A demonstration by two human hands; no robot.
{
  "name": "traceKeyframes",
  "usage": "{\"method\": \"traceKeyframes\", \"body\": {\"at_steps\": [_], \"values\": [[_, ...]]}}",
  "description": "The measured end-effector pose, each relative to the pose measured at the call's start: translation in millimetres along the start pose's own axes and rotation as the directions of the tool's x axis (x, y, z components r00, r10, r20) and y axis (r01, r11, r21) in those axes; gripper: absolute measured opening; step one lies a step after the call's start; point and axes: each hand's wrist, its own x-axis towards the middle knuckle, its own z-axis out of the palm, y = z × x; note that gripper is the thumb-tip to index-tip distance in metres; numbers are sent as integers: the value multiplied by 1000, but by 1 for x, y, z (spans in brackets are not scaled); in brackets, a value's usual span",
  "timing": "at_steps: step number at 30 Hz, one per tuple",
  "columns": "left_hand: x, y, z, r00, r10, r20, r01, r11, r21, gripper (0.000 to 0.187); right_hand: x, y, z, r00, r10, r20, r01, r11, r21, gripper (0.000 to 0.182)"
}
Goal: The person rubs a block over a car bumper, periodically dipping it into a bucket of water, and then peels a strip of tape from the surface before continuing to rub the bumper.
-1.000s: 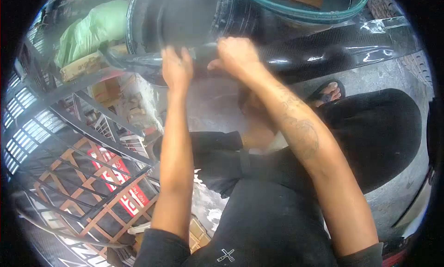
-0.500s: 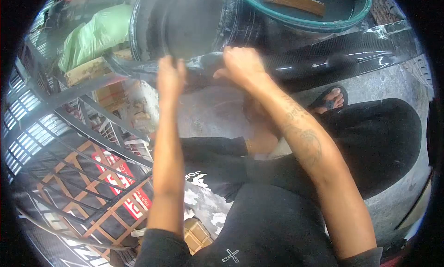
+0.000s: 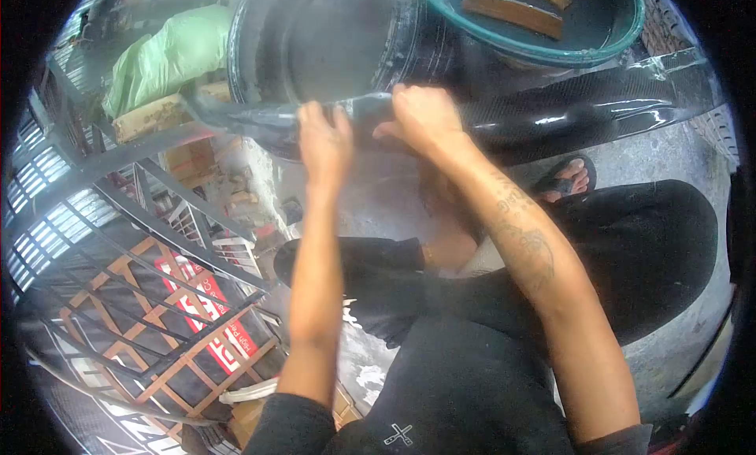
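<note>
A long, glossy black panel point(image 3: 587, 112) with a carbon-fibre weave stretches across the upper view, its surface shiny and seemingly wet. My right hand point(image 3: 425, 116) grips the panel near its middle, fingers curled over the upper edge and thumb toward me. Just left of it, my left hand point(image 3: 325, 144) presses on the narrower part of the panel with bent fingers. Motion blurs those fingers, and whatever may be beneath them is hidden. Behind the panel stands a large round black tub point(image 3: 236, 61).
A green-rimmed basin point(image 3: 543, 55) holding water and brown blocks point(image 3: 512, 14) is at the upper right. Left of me are a black metal rack point(image 3: 173, 211), a wooden lattice point(image 3: 150, 313) and a pale green bag point(image 3: 169, 57). My sandalled foot point(image 3: 568, 178) rests on the concrete floor.
My left hand has slid right along the panel, closer to my right hand. My right hand keeps its grip; the whole view has shifted slightly.
</note>
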Motion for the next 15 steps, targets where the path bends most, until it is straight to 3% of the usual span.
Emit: {"method": "traceKeyframes", "body": {"at_steps": [2,3,5,6,7,9,11,13,14,15], "values": [[27,-48,9,999,32,-34,-30,997,73,34,0,-1,0,1000,4,-18,-4,1000,4,63],[37,-53,9,999,-48,-13,48,995,87,35,-5,-3,5,1000,4,-8,-4,1000,5,63],[21,-16,7,989,-147,-15,148,986,72,39,1,2,5,1000,-3,-15,3,1000,-14,65],[6,-22,27,997,10,-74,-1,994,110,44,-1,-1,1,998,4,-55,-6,999,-45,65],[-1,17,-8,980,-166,110,166,986,14,47,0,-3,-2,998,-4,-57,1,999,-44,65],[18,-34,-2,991,-26,128,23,999,26,45,-2,-6,-6,999,38,-30,-39,999,-33,64],[46,-66,-1,998,-47,29,45,997,68,40,-5,-7,-1,999,35,-26,-36,999,-37,64],[36,-34,4,992,-124,-9,124,986,107,37,-2,-2,0,997,3,-72,-6,999,-40,65],[21,-26,19,998,-52,-48,57,992,108,35,-1,1,3,995,-30,-94,27,999,-34,65],[6,2,1,997,-49,52,47,998,40,36,3,1,-1,994,-40,-104,36,999,-39,65]]}}
